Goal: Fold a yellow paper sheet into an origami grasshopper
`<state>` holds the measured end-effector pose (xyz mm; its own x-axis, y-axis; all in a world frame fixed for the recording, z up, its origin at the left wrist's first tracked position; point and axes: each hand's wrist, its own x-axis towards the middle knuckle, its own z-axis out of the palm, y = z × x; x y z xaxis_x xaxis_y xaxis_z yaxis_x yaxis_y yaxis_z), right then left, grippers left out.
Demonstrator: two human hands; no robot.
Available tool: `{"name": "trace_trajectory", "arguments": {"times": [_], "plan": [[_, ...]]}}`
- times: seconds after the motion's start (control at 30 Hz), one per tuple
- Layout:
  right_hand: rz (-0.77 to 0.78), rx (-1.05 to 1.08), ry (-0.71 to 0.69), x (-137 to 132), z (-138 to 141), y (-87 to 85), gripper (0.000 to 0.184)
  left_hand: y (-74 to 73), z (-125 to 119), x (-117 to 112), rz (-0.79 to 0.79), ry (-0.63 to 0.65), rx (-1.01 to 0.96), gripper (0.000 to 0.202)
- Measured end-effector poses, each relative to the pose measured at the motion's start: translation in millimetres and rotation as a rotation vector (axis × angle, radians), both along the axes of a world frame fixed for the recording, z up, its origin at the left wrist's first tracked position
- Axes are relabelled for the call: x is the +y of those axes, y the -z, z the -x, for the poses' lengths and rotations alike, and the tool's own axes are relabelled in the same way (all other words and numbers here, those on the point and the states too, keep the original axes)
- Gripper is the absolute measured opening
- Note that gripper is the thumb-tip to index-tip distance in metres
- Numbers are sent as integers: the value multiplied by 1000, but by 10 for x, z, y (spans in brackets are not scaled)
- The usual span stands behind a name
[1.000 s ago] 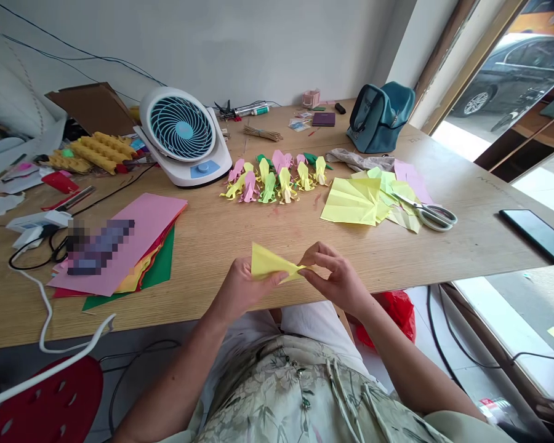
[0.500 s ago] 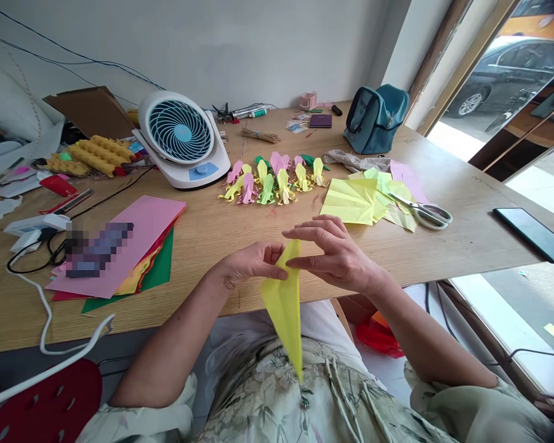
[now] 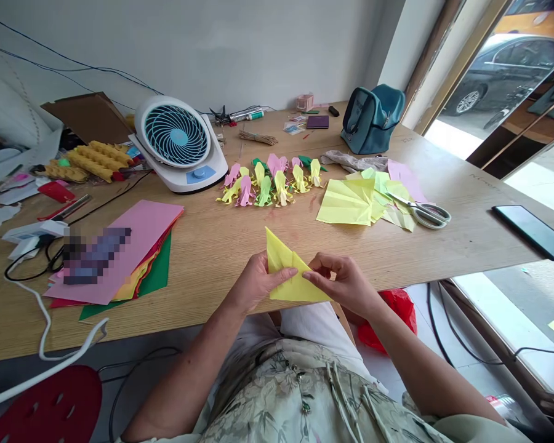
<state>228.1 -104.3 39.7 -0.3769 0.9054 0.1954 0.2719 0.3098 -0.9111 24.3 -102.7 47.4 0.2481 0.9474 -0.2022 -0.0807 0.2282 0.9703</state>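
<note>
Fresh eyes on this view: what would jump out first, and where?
Probably the folded yellow paper, held between the left hand and right hand at the near edge of the table. Next, the colourful paper figures clustered beyond it, with the white fan to their left. A teal bag stands at the back right.

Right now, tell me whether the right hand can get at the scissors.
Probably yes: the scissors lie uncovered, ahead and to its right, with bare tabletop between. The right hand would first need to release the folded yellow paper.
</note>
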Motion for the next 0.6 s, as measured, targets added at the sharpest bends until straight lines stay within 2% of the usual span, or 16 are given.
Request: {"name": "trace_trajectory", "arguments": {"times": [0.2,0.47,0.53,0.6], "plan": [[23,25,8,-36,52,-17,37,33,-8,-54,-73,-4,122,32],[-25,2,38,-77,111,55,39,108,-65,-55,-30,-139,30,34],[-29,-16,25,-92,68,72,34,118,-73,-54,-8,-146,2,34],[-69,-53,50,-41,-100,90,26,123,-64,-51,26,-152,-27,35]]}}
